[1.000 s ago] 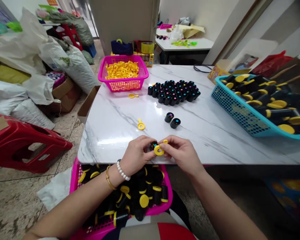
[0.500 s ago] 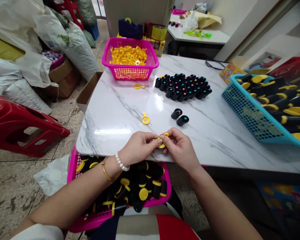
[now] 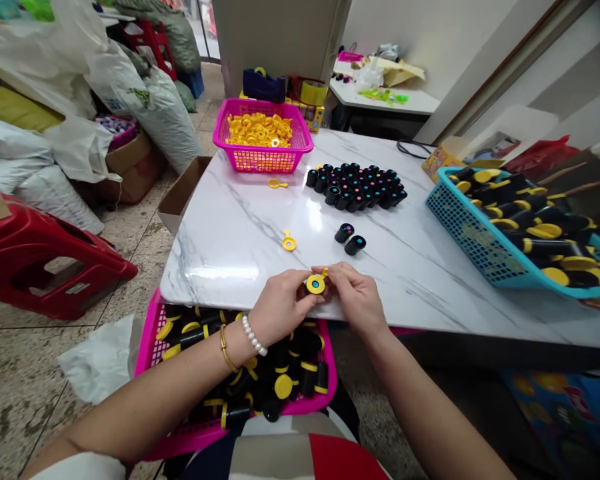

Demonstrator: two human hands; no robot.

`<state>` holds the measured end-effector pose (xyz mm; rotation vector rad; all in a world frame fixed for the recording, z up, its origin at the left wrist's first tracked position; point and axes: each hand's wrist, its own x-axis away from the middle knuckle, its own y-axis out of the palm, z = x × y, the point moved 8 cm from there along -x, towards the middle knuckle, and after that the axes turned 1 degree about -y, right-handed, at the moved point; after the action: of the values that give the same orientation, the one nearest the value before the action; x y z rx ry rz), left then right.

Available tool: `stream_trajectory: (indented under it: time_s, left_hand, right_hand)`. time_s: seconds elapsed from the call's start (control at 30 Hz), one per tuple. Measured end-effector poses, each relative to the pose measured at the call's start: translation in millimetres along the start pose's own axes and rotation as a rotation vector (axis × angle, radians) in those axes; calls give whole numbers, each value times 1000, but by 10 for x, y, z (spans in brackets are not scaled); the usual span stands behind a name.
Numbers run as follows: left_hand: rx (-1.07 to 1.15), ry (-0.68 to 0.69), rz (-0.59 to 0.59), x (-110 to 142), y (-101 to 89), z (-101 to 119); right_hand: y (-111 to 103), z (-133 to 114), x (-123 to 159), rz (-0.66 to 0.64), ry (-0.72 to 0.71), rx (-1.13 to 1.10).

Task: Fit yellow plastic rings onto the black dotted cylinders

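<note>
Over the table's near edge, my left hand point(image 3: 283, 298) is closed around a small black cylinder topped by a yellow ring cap point(image 3: 315, 284); a blue-green centre shows through the ring. The fingers of my right hand point(image 3: 356, 297) pinch the cap's small tab at its upper right. Most of the cylinder is hidden by my fingers. Just beyond lie a loose yellow ring cap point(image 3: 289, 241) and two black cylinders point(image 3: 351, 239) with coloured dots inside. Farther back, a block of several upright black cylinders point(image 3: 357, 187) stands packed together, with another yellow cap point(image 3: 277, 183) to its left.
A pink basket point(image 3: 263, 160) of yellow caps stands at the back of the marble-patterned table point(image 3: 220, 233). To the right is a blue basket point(image 3: 480, 233) of capped black cylinders. Below the near edge, a pink basket point(image 3: 330, 373) holds more. A red stool point(image 3: 45, 260) lies left.
The yellow ring cap in my hands has turned to face up, its centre now visible. My left fingers have shifted from on top of it to its side. The camera view has tilted slightly.
</note>
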<state>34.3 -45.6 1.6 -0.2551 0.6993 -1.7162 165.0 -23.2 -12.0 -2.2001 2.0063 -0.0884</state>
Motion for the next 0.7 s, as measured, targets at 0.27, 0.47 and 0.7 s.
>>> stream_trajectory:
  time_s: [0.27, 0.47, 0.7]
  left_hand:
    - [-26, 49, -98, -34, 32, 16]
    - [-37, 29, -103, -82, 102, -29]
    - [-83, 61, 10, 98, 55, 43]
  right_hand:
    - [125, 168, -97, -481, 394, -321]
    - [201, 136, -102, -511, 380, -11]
    - [187, 84, 59, -456, 235, 49]
